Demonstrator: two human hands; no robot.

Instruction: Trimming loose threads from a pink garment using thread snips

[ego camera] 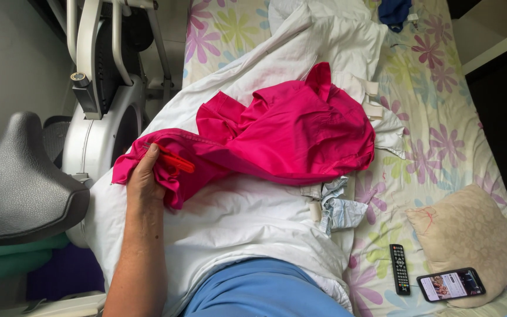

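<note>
A bright pink garment [291,132] lies crumpled on a white sheet [236,217] spread over the bed. My left hand [143,176] grips the garment's left end, near the bed's left edge, with the fingers curled into the cloth. A small red object [177,161], perhaps a clip or tool, sticks out beside the fingers; I cannot tell what it is. My right hand is not in view. A blue cloth [262,287] covers my lap at the bottom.
The floral bedsheet [435,117] runs down the right side. A beige pillow [467,235] carries a lit phone [450,285], and a black remote [399,269] lies beside it. An exercise machine [98,88] with a grey seat [22,176] stands at left.
</note>
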